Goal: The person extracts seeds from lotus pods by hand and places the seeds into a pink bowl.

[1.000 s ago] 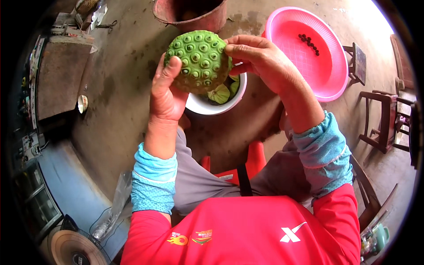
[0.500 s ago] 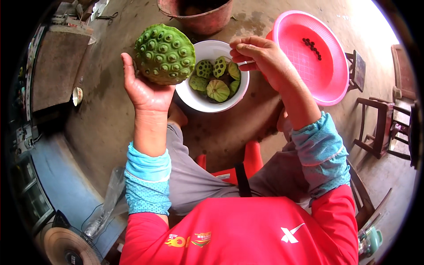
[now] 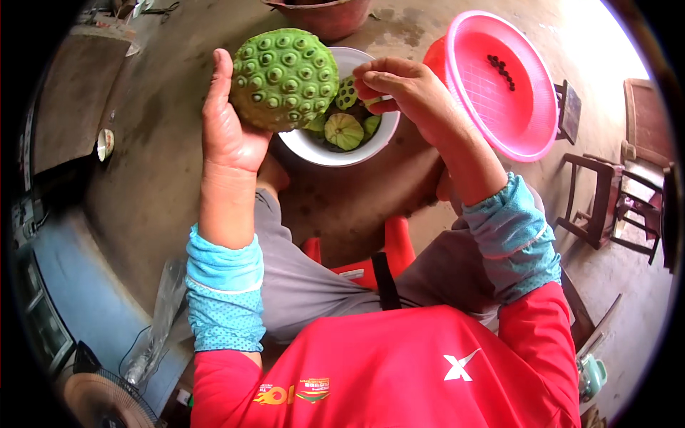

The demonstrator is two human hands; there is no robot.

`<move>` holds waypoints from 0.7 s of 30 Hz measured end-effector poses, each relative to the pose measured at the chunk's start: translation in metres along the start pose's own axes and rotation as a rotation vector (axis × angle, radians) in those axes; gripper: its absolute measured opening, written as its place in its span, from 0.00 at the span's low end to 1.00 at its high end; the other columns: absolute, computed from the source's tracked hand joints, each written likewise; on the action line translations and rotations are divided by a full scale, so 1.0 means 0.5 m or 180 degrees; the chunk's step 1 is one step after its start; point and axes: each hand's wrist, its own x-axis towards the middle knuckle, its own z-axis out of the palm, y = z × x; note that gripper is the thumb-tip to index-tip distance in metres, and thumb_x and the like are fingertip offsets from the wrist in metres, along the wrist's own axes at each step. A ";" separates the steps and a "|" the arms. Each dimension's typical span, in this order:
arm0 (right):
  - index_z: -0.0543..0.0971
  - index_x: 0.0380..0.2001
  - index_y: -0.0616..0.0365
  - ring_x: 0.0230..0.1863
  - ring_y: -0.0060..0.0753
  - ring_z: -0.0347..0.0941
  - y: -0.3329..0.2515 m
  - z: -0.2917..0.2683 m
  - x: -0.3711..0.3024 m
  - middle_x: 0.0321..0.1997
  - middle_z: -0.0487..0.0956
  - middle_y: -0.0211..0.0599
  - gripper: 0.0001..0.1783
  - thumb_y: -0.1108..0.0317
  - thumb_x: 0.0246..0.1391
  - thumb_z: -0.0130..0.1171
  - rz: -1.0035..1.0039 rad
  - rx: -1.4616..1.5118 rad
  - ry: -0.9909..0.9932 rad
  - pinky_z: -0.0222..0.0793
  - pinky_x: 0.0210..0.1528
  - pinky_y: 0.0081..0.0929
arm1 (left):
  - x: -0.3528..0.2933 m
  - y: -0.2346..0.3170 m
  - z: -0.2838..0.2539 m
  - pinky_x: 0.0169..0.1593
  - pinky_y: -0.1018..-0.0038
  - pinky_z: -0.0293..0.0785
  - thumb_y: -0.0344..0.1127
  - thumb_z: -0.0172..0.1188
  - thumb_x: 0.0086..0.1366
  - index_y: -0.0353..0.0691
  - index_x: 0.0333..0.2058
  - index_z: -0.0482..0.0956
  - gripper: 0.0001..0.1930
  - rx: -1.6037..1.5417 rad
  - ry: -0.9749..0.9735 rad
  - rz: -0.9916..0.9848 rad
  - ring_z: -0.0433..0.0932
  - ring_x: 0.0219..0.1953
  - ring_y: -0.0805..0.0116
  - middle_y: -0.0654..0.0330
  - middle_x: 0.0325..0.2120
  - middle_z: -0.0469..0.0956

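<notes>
My left hand (image 3: 232, 135) holds up a large green lotus seed pod (image 3: 287, 80), cupping it from below with the thumb along its left side. The pod's flat face, dotted with round seed bumps, is turned upward. To its right my right hand (image 3: 421, 96) hovers with loosely bent fingers, apart from the pod, and nothing shows in it. Below both is a white bowl (image 3: 335, 158) holding several lotus pods; one pod with hollow holes (image 3: 346, 93) and a pale one seen from its ribbed underside (image 3: 344, 131) are visible. The raised pod hides the bowl's left part.
A pink basin (image 3: 467, 118) with a small row of dark seeds (image 3: 501, 71) stands at the right, beside a small stool (image 3: 569, 112). A reddish bucket (image 3: 328, 20) is at the far edge. Wooden stools (image 3: 596, 203) stand right; a fan (image 3: 107, 399) is lower left.
The lotus pod in my left hand has shifted slightly right and tilted to face up more, now covering more of the bowl. My right hand has come a little closer to it.
</notes>
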 end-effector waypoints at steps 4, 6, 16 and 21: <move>0.78 0.48 0.60 0.46 0.27 0.77 -0.018 -0.040 -0.006 0.42 0.81 0.33 0.17 0.60 0.61 0.54 -0.0176 -0.0049 0.0071 0.73 0.48 0.26 | 0.015 -0.020 0.016 0.57 0.55 0.69 0.58 0.55 0.64 0.34 0.54 0.71 0.32 0.0146 -0.0161 -0.0116 0.74 0.53 0.55 0.52 0.50 0.76; 0.78 0.47 0.61 0.46 0.29 0.77 -0.036 -0.057 -0.015 0.43 0.81 0.36 0.17 0.61 0.61 0.54 -0.0308 -0.0009 0.0148 0.74 0.49 0.28 | 0.015 -0.029 0.023 0.57 0.56 0.70 0.54 0.57 0.64 0.33 0.54 0.71 0.30 0.0132 -0.0268 -0.0249 0.74 0.53 0.56 0.52 0.50 0.76; 0.78 0.47 0.63 0.36 0.23 0.74 -0.011 -0.055 -0.035 0.37 0.80 0.35 0.20 0.59 0.59 0.55 -0.0812 -0.0711 0.0200 0.72 0.41 0.23 | 0.009 -0.099 0.030 0.59 0.62 0.69 0.45 0.57 0.66 0.35 0.55 0.71 0.24 0.0549 -0.0659 -0.0574 0.74 0.53 0.61 0.55 0.50 0.75; 0.76 0.50 0.62 0.41 0.25 0.74 -0.041 -0.073 -0.071 0.40 0.80 0.35 0.25 0.53 0.59 0.58 -0.0019 0.0246 -0.0526 0.71 0.43 0.25 | 0.003 -0.098 0.054 0.58 0.68 0.67 0.43 0.59 0.64 0.36 0.54 0.71 0.23 0.0546 -0.0772 -0.0641 0.73 0.52 0.67 0.58 0.48 0.75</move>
